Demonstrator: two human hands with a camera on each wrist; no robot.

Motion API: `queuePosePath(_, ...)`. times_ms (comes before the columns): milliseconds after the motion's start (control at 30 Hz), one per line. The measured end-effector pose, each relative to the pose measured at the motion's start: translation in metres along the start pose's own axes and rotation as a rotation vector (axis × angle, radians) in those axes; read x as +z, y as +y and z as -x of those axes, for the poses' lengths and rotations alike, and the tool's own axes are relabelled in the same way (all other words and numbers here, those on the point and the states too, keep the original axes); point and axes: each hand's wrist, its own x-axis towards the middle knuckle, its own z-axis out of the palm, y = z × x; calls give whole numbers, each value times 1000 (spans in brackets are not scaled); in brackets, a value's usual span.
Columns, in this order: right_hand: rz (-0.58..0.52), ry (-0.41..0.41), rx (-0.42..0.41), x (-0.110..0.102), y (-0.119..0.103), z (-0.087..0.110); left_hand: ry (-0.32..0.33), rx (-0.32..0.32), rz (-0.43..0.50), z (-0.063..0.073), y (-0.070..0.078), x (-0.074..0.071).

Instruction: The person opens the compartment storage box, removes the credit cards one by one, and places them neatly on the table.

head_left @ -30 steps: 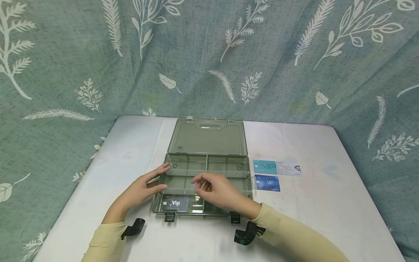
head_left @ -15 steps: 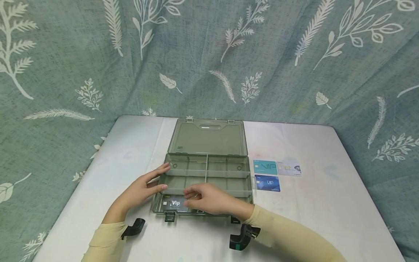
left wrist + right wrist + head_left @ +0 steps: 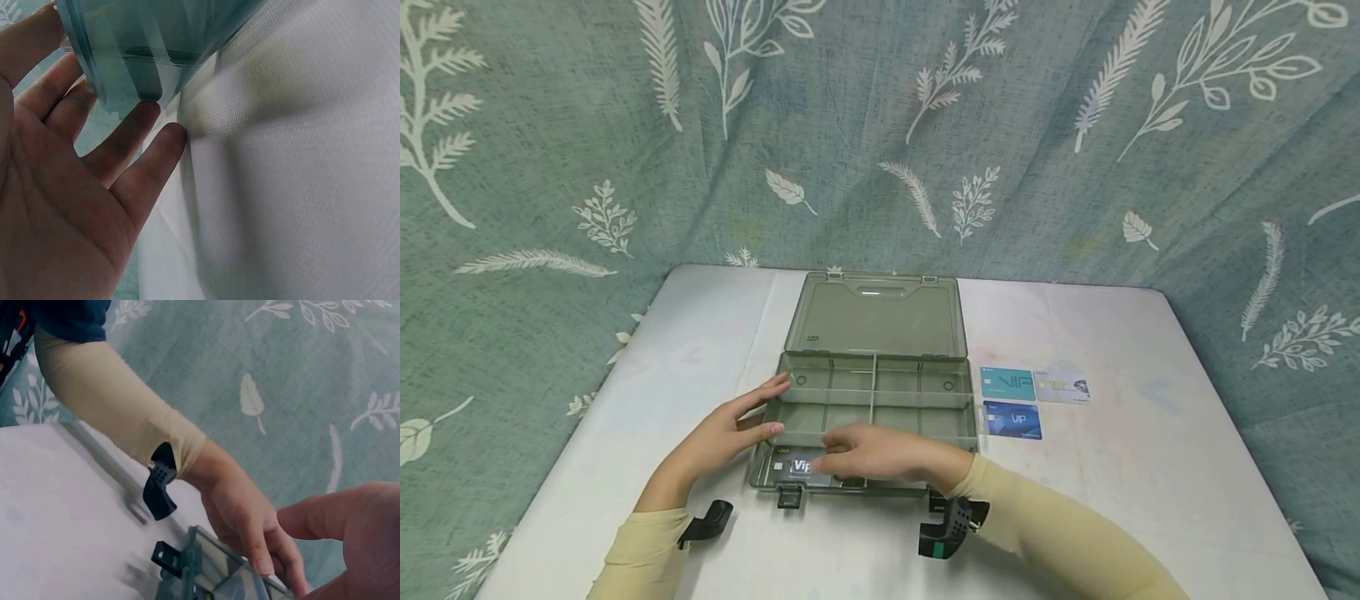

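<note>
A transparent grey-green plastic box (image 3: 827, 414) with dividers lies with its lid (image 3: 880, 317) folded back. My left hand (image 3: 730, 433) rests against the box's left side, thumb and fingers spread; in the left wrist view, the fingertips touch its clear wall. In the front left compartment lies a dark card marked "Vip" (image 3: 782, 471). Over that compartment is my right hand (image 3: 880, 454), its thumb tip covering the card's right end in the head view. The right wrist view shows a gap between thumb and fingers, with nothing seen held; contact with the card is unclear.
To the right of the box lie a teal VIP card (image 3: 1006, 383), a silver VIP card (image 3: 1062, 387) and a blue VIP card (image 3: 1012, 419). Two latches, including a left one (image 3: 788, 497), project at the box's front. A patterned curtain (image 3: 850, 167) hangs behind the white table (image 3: 1112, 500).
My right hand has moved left and a little toward the box's front, from the middle compartments to the dark card. My left hand and the cards on the table stay where they were.
</note>
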Motion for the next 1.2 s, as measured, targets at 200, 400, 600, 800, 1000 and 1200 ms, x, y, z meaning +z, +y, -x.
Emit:
queuePosePath(200, 9, -60, 16, 1, -2, -4, 6, 7, -11, 0, -1, 0)
queuePosePath(400, -63, -89, 32, 1, 2, -10, 10, 4, -20, 1, -1, 0)
queuePosePath(600, -119, -76, 46, 2, 3, -12, 8, 2, -15, 1, -2, 0)
queuePosePath(800, -178, -61, 43, 3, 4, -8, 4, 10, -12, 0, -2, 1)
queuePosePath(1000, -296, -87, 48, 3, 4, -10, 8, 8, -18, 0, -3, 1)
queuePosePath(1200, -340, -85, 64, 4, 5, -12, 8, 6, -15, 0, -3, 1)
